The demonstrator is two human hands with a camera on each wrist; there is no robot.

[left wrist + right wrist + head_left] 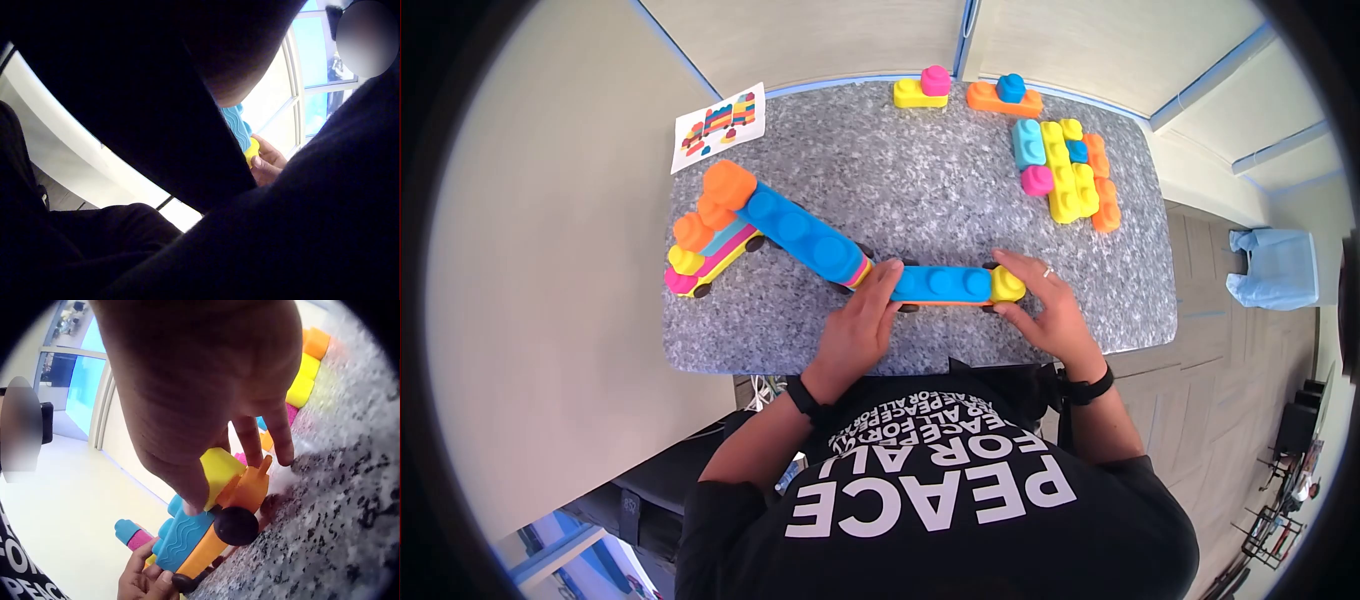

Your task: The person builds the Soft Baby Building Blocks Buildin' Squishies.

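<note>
A toy train of blocks on wheels lies angled across the grey speckled table. Its near car has a blue block (940,284) over an orange wheeled base (209,553). My left hand (860,325) grips this car's left end, by the join to the middle car; the right wrist view shows its thumb low by a wheel. At the other end my right hand (1050,310) pinches a yellow block (1006,285), thumb on one side and fingers across. A long blue block (805,235) tops the middle car. In the left wrist view, dark cloth hides most of the scene.
The front car carries orange blocks (693,232) at the table's left. A picture card (720,127) lies at the back left corner. Further back are a yellow-and-pink pair (920,94) and an orange-and-blue pair (1005,97). Several loose blocks (1060,172) cluster at the right.
</note>
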